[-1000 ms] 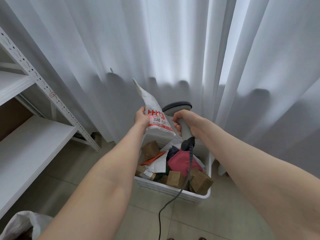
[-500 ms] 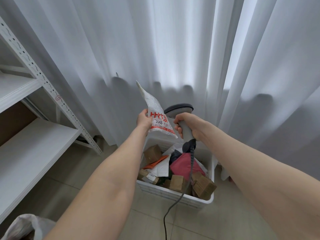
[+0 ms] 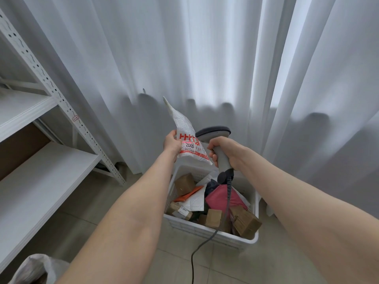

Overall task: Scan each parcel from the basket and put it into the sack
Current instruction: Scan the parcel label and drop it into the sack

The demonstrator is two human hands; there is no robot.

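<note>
My left hand [image 3: 171,141] pinches the mailer [image 3: 185,128], right hand [image 3: 223,147] grips the scanner [image 3: 214,132]; I'd square the label [image 3: 189,146] to its head.

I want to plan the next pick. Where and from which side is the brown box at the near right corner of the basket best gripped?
Grip the brown box across its opposite side faces, from above. It lies tilted atop the other parcels, upper face bare, and the basket wall stands close beside it, so a sideways approach seems blocked.
</note>
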